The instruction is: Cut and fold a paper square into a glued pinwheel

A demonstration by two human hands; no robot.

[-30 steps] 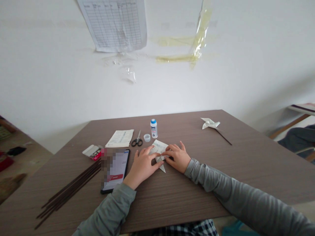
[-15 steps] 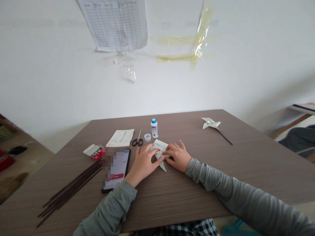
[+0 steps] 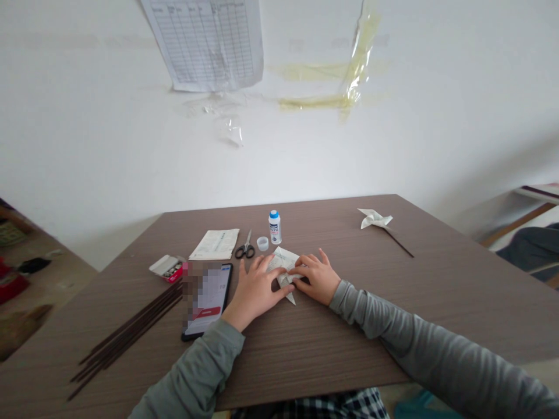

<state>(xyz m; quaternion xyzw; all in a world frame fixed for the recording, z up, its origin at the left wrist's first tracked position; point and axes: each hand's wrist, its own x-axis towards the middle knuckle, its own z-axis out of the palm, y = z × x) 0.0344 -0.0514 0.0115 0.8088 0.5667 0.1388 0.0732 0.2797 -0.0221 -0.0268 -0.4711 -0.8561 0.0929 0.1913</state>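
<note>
A folded printed paper pinwheel (image 3: 285, 256) lies on the table in front of me, one pointed tip toward me and another away. My left hand (image 3: 254, 286) holds its left side, with thumb and forefinger near the centre and the other fingers stretched over the left edge. From the right, my right hand (image 3: 319, 281) presses on the paper with bent fingers, its thumb close to the left thumb. The fingers hide much of the paper's middle and right side. Just beyond it stand a glue bottle (image 3: 275, 228) with a blue cap and a small clear plastic cup (image 3: 262, 243).
Scissors (image 3: 246, 248) and a stack of printed paper (image 3: 215, 244) lie behind my left hand. Further left are a phone (image 3: 209, 311), an opened small box (image 3: 167, 267) and several dark sticks (image 3: 126, 333). A finished pinwheel on a stick (image 3: 375, 219) rests at the back right.
My left hand has shifted slightly; its thumb and forefinger are further apart, showing more of the folded paper between them. The right hand stays almost where it was.
</note>
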